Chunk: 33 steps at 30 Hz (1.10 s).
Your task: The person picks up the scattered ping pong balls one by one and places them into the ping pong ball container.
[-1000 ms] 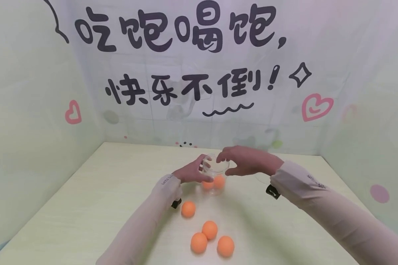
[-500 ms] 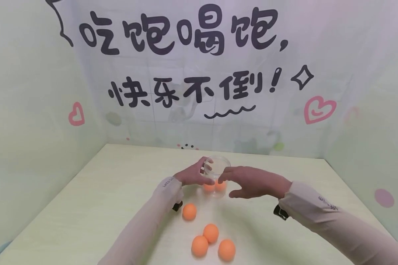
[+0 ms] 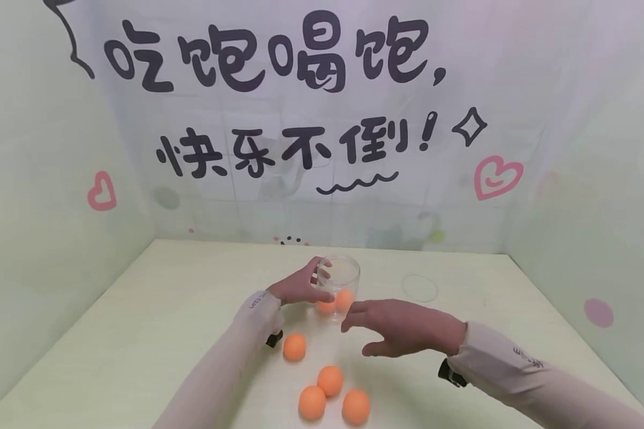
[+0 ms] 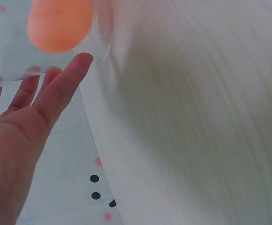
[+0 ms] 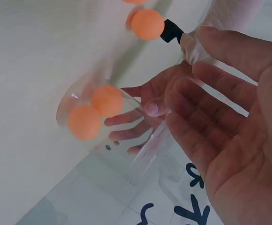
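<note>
My left hand (image 3: pixel 299 287) holds a clear plastic jar (image 3: pixel 354 275) by its left side, with the thumb at the front and the fingers behind. The jar stands upright with its mouth uncovered. Two orange table tennis balls (image 5: pixel 84 122) lie at its bottom, as the right wrist view shows through the wall. My right hand (image 3: pixel 405 326) hovers in front and to the right of the jar, palm down, fingers loosely bent and holding nothing. One loose orange ball (image 3: pixel 294 347) rests beside my left wrist. Nearer the front lie several more balls (image 3: pixel 356 407), two of them touching.
A thin, clear round lid (image 3: pixel 404 286) lies flat on the table to the right of the jar. The pale wooden table (image 3: pixel 193 298) ends at a printed cloth backdrop (image 3: pixel 236 220), with cloth walls at both sides.
My right hand has come down and back from over the jar's mouth toward the front right. The left hand stays on the jar, and the head view has shifted slightly.
</note>
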Each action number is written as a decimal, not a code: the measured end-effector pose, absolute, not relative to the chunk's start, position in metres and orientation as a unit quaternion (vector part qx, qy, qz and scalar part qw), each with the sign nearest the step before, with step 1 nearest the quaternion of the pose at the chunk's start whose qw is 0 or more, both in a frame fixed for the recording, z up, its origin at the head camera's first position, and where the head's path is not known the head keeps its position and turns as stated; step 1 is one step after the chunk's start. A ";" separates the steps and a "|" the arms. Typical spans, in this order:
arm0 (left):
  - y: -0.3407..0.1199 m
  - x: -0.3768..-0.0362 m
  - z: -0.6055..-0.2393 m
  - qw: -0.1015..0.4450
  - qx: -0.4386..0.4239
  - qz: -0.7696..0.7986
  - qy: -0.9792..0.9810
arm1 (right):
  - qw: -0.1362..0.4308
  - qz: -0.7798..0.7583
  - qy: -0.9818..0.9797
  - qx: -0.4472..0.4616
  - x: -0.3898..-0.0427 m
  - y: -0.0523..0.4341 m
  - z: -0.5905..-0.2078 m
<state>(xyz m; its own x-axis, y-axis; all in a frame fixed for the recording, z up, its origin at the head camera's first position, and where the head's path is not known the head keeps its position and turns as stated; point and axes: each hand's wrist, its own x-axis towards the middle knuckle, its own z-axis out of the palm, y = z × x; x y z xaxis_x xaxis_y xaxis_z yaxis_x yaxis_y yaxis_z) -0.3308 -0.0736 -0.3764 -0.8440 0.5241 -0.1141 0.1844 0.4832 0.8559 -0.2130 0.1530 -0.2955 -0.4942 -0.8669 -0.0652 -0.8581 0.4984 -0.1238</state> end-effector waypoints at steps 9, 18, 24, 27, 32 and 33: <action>-0.077 -0.336 -0.379 0.172 0.216 0.455 0.846 | 0.052 -0.028 0.847 -0.528 -0.196 0.154 -0.309; -0.070 -0.331 -0.377 0.178 0.221 0.463 0.839 | 0.053 -0.042 0.810 -0.582 -0.186 0.162 -0.323; -0.070 -0.329 -0.379 0.183 0.224 0.473 0.832 | 0.050 -0.055 0.791 -0.608 -0.184 0.162 -0.332; -0.071 -0.330 -0.380 0.180 0.220 0.473 0.834 | 0.051 -0.066 0.783 -0.616 -0.186 0.159 -0.337; -0.072 -0.331 -0.379 0.181 0.225 0.472 0.833 | 0.060 -0.085 0.778 -0.619 -0.187 0.156 -0.343; -0.072 -0.332 -0.379 0.181 0.226 0.471 0.833 | 0.063 -0.087 0.778 -0.619 -0.187 0.155 -0.344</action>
